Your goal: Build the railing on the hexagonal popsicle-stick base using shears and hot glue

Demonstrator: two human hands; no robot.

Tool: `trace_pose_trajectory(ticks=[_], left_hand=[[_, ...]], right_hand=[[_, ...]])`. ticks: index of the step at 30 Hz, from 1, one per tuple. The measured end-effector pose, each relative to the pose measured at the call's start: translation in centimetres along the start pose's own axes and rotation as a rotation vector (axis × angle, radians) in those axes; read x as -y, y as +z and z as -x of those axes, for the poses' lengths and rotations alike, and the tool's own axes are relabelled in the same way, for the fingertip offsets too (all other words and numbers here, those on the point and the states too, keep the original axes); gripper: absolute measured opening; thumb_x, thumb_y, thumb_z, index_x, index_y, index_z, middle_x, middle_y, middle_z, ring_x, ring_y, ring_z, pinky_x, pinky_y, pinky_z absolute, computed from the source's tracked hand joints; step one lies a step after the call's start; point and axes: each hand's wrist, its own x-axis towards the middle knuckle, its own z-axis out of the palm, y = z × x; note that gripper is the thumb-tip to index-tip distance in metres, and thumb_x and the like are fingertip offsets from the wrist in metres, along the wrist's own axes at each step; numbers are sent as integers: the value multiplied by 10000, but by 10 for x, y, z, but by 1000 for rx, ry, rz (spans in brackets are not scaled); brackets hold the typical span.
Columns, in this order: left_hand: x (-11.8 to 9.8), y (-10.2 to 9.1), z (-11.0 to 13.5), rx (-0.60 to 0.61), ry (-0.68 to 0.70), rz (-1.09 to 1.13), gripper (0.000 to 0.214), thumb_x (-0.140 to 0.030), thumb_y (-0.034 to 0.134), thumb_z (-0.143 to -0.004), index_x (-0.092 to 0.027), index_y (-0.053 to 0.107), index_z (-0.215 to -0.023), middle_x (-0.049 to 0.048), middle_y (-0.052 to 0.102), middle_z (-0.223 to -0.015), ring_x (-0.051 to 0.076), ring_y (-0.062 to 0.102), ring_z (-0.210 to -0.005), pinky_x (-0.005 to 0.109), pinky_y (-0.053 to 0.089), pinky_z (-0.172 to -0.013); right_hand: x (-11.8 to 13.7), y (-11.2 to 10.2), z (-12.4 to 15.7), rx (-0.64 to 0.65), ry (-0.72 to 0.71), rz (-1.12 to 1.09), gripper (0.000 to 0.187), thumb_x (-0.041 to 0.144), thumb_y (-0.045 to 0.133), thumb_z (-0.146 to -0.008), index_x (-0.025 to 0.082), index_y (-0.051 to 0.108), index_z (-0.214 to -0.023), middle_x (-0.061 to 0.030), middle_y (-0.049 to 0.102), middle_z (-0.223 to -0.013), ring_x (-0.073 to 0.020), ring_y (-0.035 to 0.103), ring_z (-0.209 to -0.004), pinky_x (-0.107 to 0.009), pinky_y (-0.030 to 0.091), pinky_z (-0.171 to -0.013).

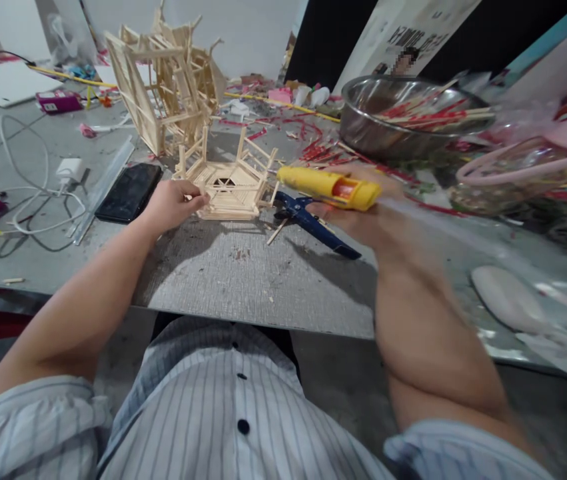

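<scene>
A small many-sided frame of thin wooden sticks [228,207] lies on the table, with short posts and rails round its rim. My left hand [176,203] is closed at its near left side, fingertips pinching the stickwork; whether they hold one loose stick or the rim, I cannot tell. In my right hand [358,223], blurred by motion, is a yellow glue gun [313,183], its nozzle pointing left at the frame's right side. Blue-handled cutters [320,230] lie beneath the glue gun, beside the frame. One loose stick [276,233] rests near them.
Behind the frame stands a taller wooden-stick structure [163,123]. A black phone [129,192] and a white charger [70,171] with cable lie left. A metal bowl [363,127] of red-tipped sticks stands back right, near a pink-rimmed basket [523,160]. Red scraps litter the back.
</scene>
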Motion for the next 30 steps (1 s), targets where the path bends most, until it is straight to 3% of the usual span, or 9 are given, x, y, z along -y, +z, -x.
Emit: trace_pose_trajectory(ticks=[4,11,18,23,30], left_hand=[[-7,5,2,-1,-15,-9,239,-297,626,-776,-163,606,-579,-16,470,-528,101,413,-558,276,304,-606],[-7,6,2,-6,-21,-10,250,-274,635,-780,-160,592,-562,-25,431,-506,99,408,-558,275,300,-602],[-6,6,2,-12,-7,5,282,-301,635,-779,-151,575,-547,-20,451,-520,90,409,-541,276,291,-575],[-6,5,2,3,-8,-4,294,-338,607,-778,-162,562,-547,-19,432,-510,99,413,-551,277,293,-585],[-6,5,2,5,2,23,280,-310,615,-775,-163,563,-542,-10,447,-509,110,429,-574,278,301,-595]], right_hand=[[3,-1,4,-77,-174,187,345,526,743,-718,255,700,-926,-33,742,-887,-222,689,-788,-359,530,-709],[12,-4,5,38,-119,256,398,632,648,-753,235,629,-774,4,642,-645,-150,567,-552,-281,398,-529],[-2,-2,7,109,-224,418,392,615,590,-824,227,624,-866,-71,698,-770,-222,641,-661,-316,421,-580],[-19,-1,7,131,-249,483,348,584,625,-819,256,616,-935,-52,705,-824,-234,671,-726,-313,431,-606],[-19,-1,8,112,-225,473,315,541,648,-811,247,637,-921,-68,704,-821,-249,669,-731,-331,425,-602]])
